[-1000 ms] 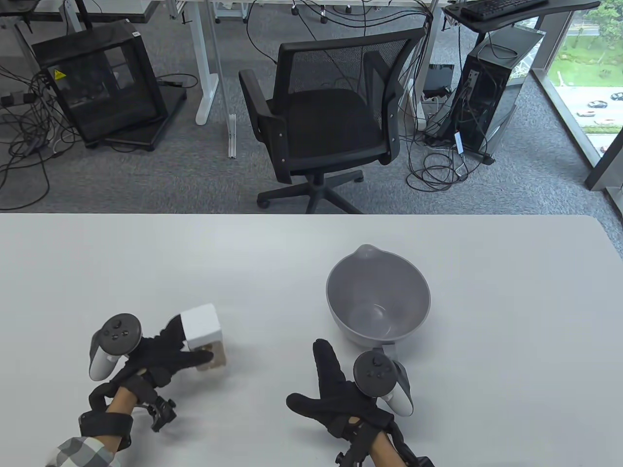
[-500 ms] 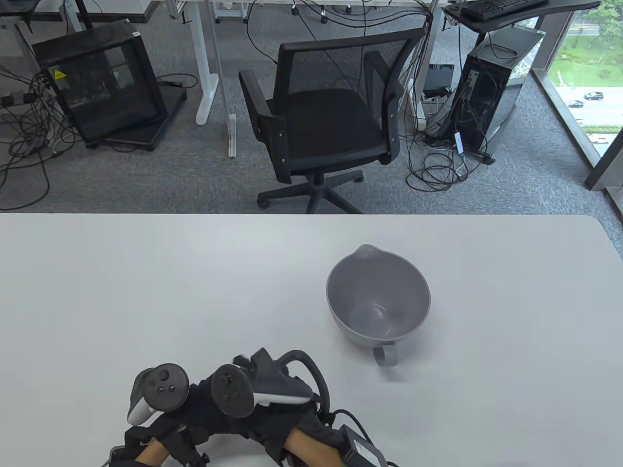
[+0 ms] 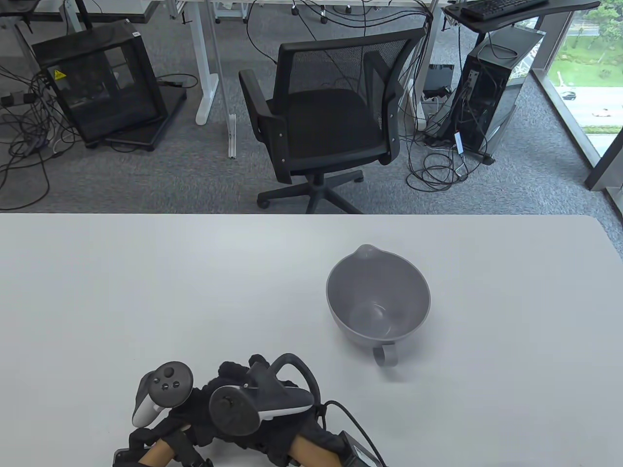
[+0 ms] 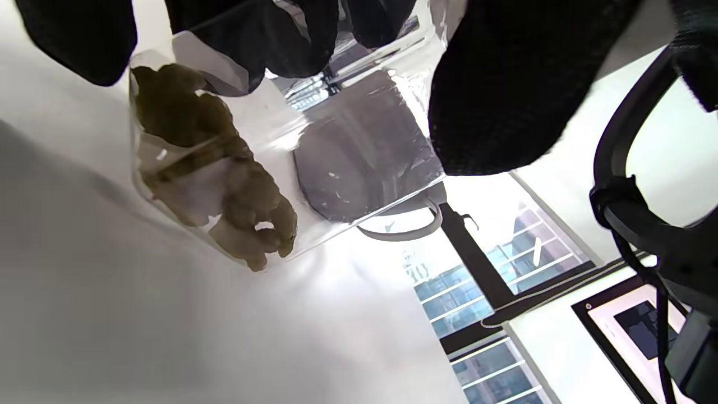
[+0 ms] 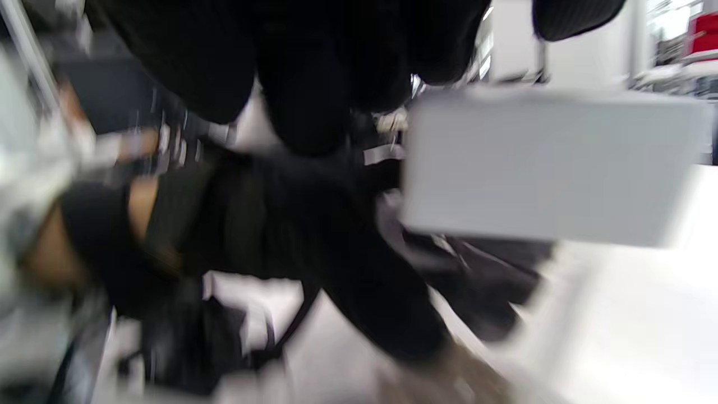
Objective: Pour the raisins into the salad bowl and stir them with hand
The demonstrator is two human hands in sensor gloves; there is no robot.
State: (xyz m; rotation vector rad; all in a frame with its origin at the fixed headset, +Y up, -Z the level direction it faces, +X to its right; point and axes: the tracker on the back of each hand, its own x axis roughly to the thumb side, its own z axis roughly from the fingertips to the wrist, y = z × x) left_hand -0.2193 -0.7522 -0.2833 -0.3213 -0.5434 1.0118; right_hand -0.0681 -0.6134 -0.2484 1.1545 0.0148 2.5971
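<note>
Left wrist view shows the left hand (image 4: 348,50) gripping the clear raisin container (image 4: 263,140), tilted above the table (image 3: 146,292). Right hand (image 3: 272,404) grip: cannot tell, though it reaches the white lid (image 5: 549,163). Salad bowl (image 3: 378,304) stands well apart. Risk: opening while tilted may spill raisins (image 4: 213,163).

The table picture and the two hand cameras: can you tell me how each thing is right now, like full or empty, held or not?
Salad bowl: upright on the table, empty, untouched.
Raisin container: clear, raisins inside, held off the table.
White lid: by the right hand's fingers; blurred, on or off unclear.
Left hand: fingers curled round the container.
Right hand: close against the left; its grip is unclear.
</note>
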